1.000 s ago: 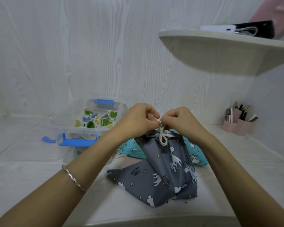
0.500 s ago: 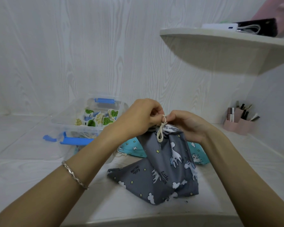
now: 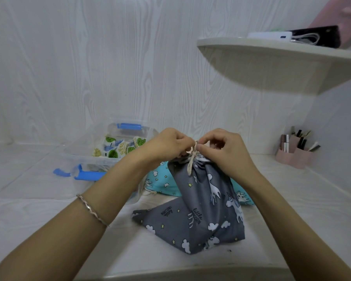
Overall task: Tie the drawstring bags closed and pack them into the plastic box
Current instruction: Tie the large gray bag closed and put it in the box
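Observation:
A grey drawstring bag (image 3: 205,209) printed with unicorns and clouds stands in the middle of the white surface, its neck gathered at the top. My left hand (image 3: 168,144) and my right hand (image 3: 224,148) meet above the neck, and both pinch the cream drawstring (image 3: 191,161), whose ends hang down the bag's front. A teal bag (image 3: 162,183) lies flat behind the grey one. The clear plastic box (image 3: 83,157) with blue latches stands to the left, holding a bag with green and blue leaf print (image 3: 118,148).
A pink pen holder (image 3: 294,154) with pens stands at the right by the wall. A rounded white shelf (image 3: 272,53) juts out above on the right, carrying a white power bank and a black item. The box's blue latch (image 3: 89,175) points toward me.
The right hand has risen from resting on the bag's neck to pinch the cord at the knot. The left hand stays at the cord.

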